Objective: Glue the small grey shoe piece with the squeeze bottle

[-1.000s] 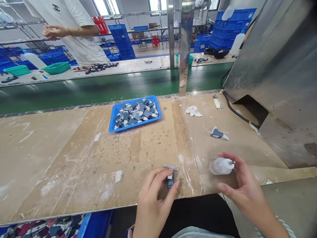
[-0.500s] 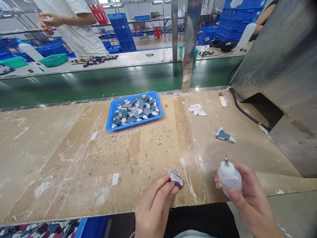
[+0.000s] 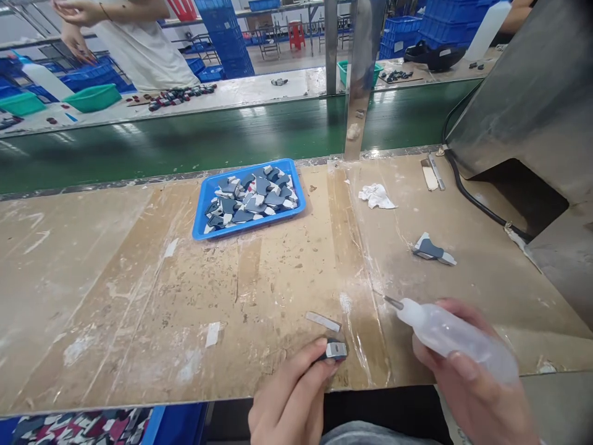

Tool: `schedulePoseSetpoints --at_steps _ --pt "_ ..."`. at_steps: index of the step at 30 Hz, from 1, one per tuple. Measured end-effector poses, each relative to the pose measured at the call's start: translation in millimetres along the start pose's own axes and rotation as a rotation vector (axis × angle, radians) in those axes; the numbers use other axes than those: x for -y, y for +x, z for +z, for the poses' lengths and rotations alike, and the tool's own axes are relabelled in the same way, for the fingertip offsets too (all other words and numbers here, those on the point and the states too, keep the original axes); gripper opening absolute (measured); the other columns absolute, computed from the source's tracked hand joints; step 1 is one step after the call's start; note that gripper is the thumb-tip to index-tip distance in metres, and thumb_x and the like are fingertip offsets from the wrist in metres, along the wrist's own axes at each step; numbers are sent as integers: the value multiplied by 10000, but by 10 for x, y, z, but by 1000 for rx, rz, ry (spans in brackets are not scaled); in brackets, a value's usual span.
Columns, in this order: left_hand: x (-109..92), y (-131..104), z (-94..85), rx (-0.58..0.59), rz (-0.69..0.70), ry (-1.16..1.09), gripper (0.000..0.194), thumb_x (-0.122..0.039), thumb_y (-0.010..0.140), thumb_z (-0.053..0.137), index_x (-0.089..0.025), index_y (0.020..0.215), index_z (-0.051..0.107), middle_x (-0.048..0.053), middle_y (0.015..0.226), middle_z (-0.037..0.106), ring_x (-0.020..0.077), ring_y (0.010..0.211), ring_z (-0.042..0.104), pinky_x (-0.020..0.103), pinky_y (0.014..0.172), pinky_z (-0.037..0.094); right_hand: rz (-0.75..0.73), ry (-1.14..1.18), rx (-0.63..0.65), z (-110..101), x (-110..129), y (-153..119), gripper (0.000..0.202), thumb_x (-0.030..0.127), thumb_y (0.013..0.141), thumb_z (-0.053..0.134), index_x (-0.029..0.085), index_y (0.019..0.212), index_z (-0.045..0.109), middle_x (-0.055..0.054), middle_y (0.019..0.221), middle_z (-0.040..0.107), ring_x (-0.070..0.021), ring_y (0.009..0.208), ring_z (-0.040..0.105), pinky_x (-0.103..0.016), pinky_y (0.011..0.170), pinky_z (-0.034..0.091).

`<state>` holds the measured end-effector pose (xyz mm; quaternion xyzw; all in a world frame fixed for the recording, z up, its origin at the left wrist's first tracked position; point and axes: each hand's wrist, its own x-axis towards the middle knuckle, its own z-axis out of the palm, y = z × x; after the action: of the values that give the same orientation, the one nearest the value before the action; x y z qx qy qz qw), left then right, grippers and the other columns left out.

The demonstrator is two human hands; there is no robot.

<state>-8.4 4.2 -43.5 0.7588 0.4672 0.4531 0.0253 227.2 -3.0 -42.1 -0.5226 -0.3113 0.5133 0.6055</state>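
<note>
At the table's front edge my left hand [image 3: 291, 389] pinches a small grey-and-white moulded piece [image 3: 336, 350] between thumb and fingers. Its kind is not clear, and the fingers cover its left part. Just beyond it a flat grey metal strip [image 3: 323, 321] lies on the table. To the right, my right hand [image 3: 477, 377] is wrapped round a translucent squeeze bottle [image 3: 456, 337]. The bottle is tilted on its side, and its thin metal needle tip points left, towards the held piece but apart from it.
A blue tray [image 3: 197, 216] of similar pieces stands mid-table. A single piece [image 3: 434, 250], crumpled tissue [image 3: 376, 196] and a metal strip [image 3: 436, 172] lie right. A metal housing [image 3: 546, 111] bounds the right side. Beyond the green conveyor [image 3: 185, 142] a co-worker [image 3: 148, 55] stands.
The bottle has swung from upright to lying sideways, its needle now aimed left. The piece in my left hand has been turned, showing another face. The view has shifted slightly.
</note>
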Motion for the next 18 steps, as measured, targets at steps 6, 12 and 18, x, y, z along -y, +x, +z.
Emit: schedulePoseSetpoints --at_steps 6,12,18 --pt "-45 -18 -10 -14 6 -18 289 63 841 734 -163 1020 750 40 1085 757 160 926 756 218 839 635 -158 64 -15 295 98 59 319 550 761 825 299 906 693 -41 960 556 -199 860 570 -272 665 521" --pt "-39 20 12 4 55 -49 330 86 843 695 -132 1086 742 61 1121 749 184 969 755 233 857 649 -433 -136 30 411 14 -61 240 514 877 731 308 974 655 -48 842 549 -220 766 521 -350 634 431" --pt "46 -41 22 -20 141 -82 339 94 843 632 -106 1097 733 85 1141 748 207 1009 751 250 857 662 -522 -304 105 420 -18 -73 212 522 930 665 336 1032 658 -59 773 599 -252 728 569 -395 592 418"
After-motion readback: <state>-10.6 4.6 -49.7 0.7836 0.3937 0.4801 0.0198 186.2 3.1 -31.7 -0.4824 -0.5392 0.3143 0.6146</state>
